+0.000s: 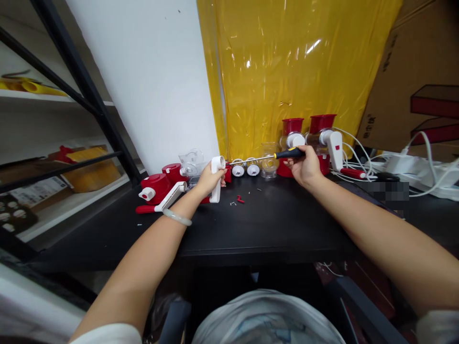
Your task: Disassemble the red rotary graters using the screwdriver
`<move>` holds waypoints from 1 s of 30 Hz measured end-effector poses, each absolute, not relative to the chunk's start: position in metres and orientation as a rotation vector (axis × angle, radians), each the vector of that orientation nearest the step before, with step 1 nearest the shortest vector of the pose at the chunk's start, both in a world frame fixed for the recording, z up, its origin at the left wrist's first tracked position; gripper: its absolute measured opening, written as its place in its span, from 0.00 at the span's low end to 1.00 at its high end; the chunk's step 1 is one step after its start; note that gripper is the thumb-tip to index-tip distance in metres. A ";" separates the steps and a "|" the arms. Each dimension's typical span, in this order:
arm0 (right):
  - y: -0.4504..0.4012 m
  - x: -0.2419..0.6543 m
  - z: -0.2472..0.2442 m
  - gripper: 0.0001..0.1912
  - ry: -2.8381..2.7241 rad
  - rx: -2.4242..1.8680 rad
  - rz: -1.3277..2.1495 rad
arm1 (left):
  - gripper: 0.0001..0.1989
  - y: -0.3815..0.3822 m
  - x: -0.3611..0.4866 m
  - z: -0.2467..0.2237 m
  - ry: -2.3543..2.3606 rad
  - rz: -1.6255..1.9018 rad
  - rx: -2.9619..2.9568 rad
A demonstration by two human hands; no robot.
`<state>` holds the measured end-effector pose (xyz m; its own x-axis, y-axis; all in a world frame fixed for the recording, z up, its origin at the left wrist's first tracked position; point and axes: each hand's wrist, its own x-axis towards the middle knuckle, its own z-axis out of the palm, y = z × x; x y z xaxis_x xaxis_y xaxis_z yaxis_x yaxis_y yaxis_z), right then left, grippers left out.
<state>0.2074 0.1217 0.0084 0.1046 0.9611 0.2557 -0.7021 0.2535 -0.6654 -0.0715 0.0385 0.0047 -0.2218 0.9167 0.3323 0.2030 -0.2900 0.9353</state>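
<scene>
My left hand (pixel 207 181) is closed around a white crank handle (pixel 215 193), held upright above the black table. My right hand (pixel 307 167) grips a screwdriver (pixel 289 153) by its black and yellow handle. Its long shaft points left, and the tip meets the round end of the crank, though whether it sits inside is too small to tell. Below lie a small red plastic piece (pixel 240 199) and several tiny screws (pixel 233 204). Two round white parts (pixel 253 169) and a clear plastic housing (pixel 269 165) stand behind the screwdriver.
Red rotary grater bases (pixel 156 185) and a crank with a red grip (pixel 171 197) are at the left. Two red-topped graters (pixel 322 123) stand at the back right, beside white cables and a power strip (pixel 437 174). A black-framed shelf (pixel 71 57) borders the left side.
</scene>
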 end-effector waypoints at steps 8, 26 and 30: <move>0.117 0.206 0.009 0.10 -0.752 -0.442 1.269 | 0.13 0.037 -0.067 0.004 1.376 1.550 1.457; 0.120 0.204 0.004 0.12 -0.777 -0.508 1.298 | 0.19 0.043 -0.068 -0.001 1.455 1.520 1.478; 0.120 0.204 0.005 0.14 -0.774 -0.519 1.292 | 0.18 0.044 -0.069 -0.002 1.465 1.517 1.485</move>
<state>0.2036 0.1199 0.0046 0.0865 0.9726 0.2157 -0.6488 0.2193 -0.7287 -0.0691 0.0441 -0.0025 -0.2341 0.9173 0.3222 0.2906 -0.2503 0.9236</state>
